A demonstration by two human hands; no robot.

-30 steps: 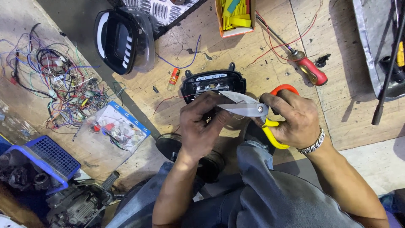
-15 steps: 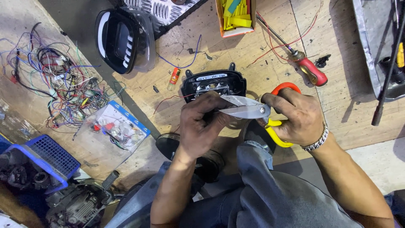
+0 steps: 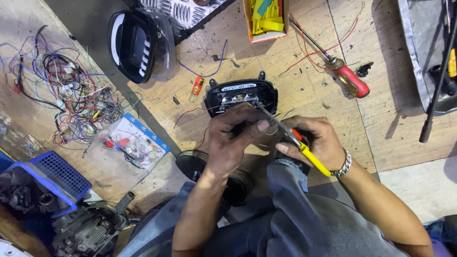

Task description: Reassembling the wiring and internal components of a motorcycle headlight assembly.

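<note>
On plywood flooring (image 3: pixel 304 62), black instrument cluster housing (image 3: pixel 241 93) partly hidden behind left hand (image 3: pixel 233 140), its fingers pinching something too small to see, right hand (image 3: pixel 318 142) gripping yellow-handled scissors (image 3: pixel 297 141), blades edge-on.

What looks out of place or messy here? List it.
A tangle of loose coloured wires sprawls over the floor at left, and a red-handled screwdriver lies among stray red wire strands. Nothing looks spilled or broken.

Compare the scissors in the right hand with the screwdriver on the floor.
The scissors are held in the right hand, with yellow and orange handles; the screwdriver lies loose on the wooden floor, untouched, with a red handle. Both are hand tools with metal working ends.
</note>
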